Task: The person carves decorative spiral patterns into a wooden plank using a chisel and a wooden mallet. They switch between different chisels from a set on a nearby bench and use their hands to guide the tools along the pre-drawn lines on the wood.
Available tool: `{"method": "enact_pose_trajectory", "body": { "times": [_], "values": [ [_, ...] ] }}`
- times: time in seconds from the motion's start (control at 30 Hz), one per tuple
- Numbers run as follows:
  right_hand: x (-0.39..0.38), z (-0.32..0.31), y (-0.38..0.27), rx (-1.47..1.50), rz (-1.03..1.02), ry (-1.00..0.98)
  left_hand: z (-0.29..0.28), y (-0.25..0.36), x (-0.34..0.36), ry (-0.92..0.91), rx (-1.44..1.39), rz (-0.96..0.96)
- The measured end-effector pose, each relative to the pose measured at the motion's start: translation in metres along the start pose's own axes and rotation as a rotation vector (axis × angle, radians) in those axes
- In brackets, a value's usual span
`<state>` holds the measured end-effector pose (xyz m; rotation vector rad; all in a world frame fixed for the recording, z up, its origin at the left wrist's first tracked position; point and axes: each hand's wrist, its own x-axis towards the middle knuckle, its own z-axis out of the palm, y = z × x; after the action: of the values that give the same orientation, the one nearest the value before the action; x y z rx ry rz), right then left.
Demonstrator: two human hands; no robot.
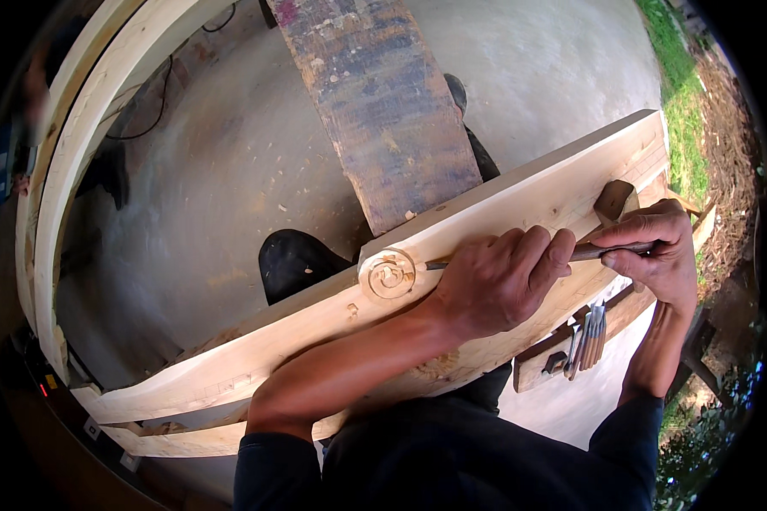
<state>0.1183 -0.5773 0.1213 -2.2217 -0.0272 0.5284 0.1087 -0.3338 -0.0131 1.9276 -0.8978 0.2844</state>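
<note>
A pale wooden beam (520, 213) lies slantwise in front of me, with a round spiral carving (389, 273) near its middle. My left hand (503, 281) is closed round the shaft of a carving chisel (592, 251) and rests on the beam. The chisel's tip meets the right rim of the spiral. At the other end, my right hand (656, 247) pinches the chisel's handle between thumb and fingers. Just beyond my right hand, a dark-ended wooden block (614, 201) sits on the beam; part of it is hidden.
Several more chisels (590, 341) lie on a narrow board (533, 366) at the lower right. A paint-stained plank (392, 111) runs away from the beam over a floor (213, 221) with wood chips. Curved timber pieces (68, 153) stand at the left; grass (686, 94) borders the right.
</note>
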Motion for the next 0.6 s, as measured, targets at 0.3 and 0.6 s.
{"method": "enact_pose_trajectory", "body": {
  "times": [0.3,0.6],
  "values": [
    [0.001,0.002,0.002,0.043,-0.017,-0.003,-0.002,0.002,0.004,-0.038,0.005,-0.019],
    [-0.007,-0.046,0.025,0.41,-0.172,0.389,-0.002,0.004,0.008,-0.044,-0.014,-0.012]
  ]
}}
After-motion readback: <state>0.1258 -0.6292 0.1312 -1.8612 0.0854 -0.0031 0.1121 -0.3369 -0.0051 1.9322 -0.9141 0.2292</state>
